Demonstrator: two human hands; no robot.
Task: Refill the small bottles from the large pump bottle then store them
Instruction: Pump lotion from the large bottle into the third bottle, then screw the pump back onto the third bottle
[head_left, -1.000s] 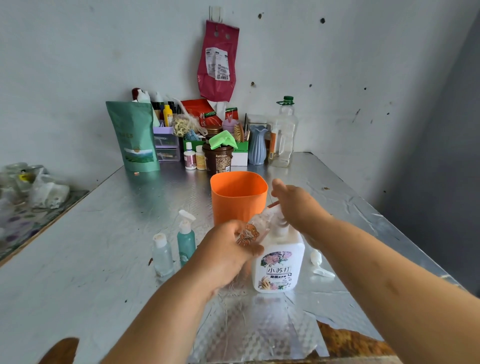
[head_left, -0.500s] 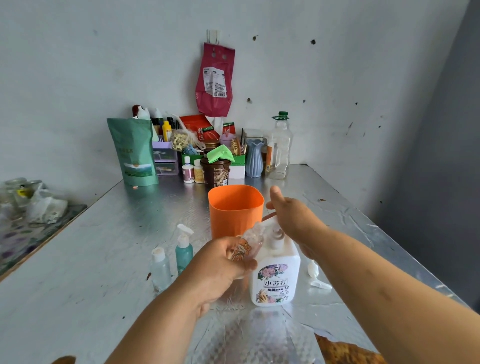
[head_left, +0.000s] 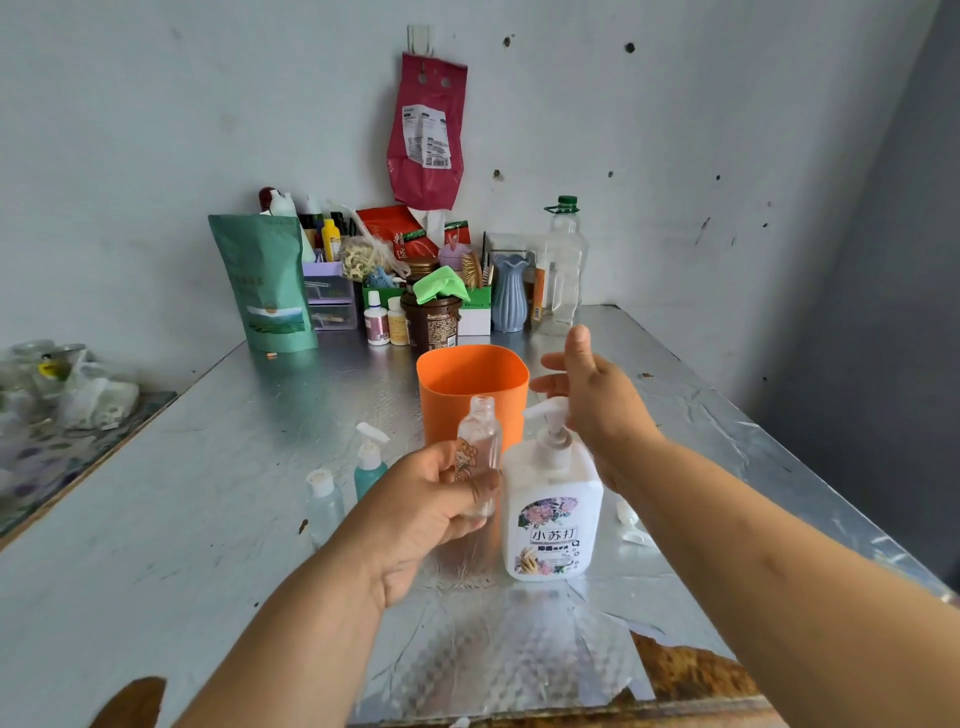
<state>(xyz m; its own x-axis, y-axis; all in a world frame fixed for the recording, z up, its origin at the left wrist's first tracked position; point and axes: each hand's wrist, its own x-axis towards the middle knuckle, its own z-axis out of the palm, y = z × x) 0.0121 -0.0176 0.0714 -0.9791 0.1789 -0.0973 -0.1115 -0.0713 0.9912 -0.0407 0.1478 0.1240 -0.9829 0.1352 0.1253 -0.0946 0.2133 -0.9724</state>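
Orange cup (head_left: 470, 384); white pump bottle (head_left: 550, 519) — floral label; clear small bottle (head_left: 480, 436) — orange cartoon sticker; teal bottle (head_left: 370, 475).

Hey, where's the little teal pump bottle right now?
The teal bottle stands left of centre in the head view, between the clear capped bottle and the left hand, just left of the orange cup.

left hand (head_left: 421, 514) grips small bottle (head_left: 480, 434), apparently empty

One wide-angle head cam, faces fwd & down across table (head_left: 197, 493) to wall (head_left: 675, 130), close-up.
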